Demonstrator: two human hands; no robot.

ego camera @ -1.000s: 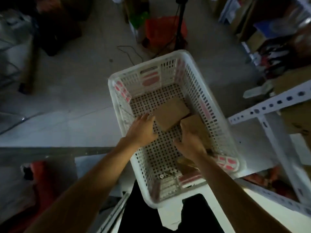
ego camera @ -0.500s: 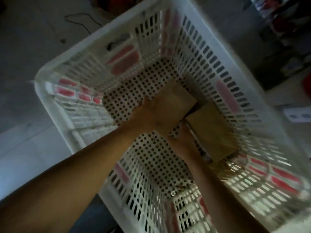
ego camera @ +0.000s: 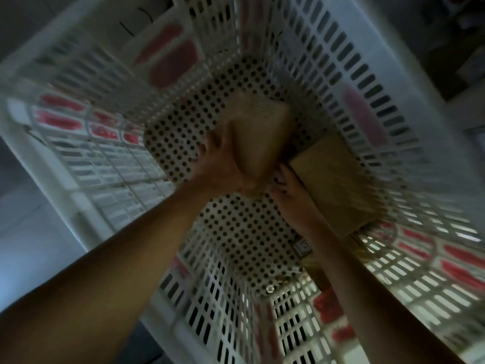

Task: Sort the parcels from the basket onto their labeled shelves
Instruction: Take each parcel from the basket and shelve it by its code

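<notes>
1. The left hand grips the tilted brown cardboard parcel, fingers curled on its near edge, low inside the white perforated plastic basket. An edge-only hold may let it slip.
2. The right hand touches a second flat brown parcel against the right wall; finger state cannot be told. Lifting both risks snagging the wall.

The white perforated basket holds two brown parcels.
</notes>
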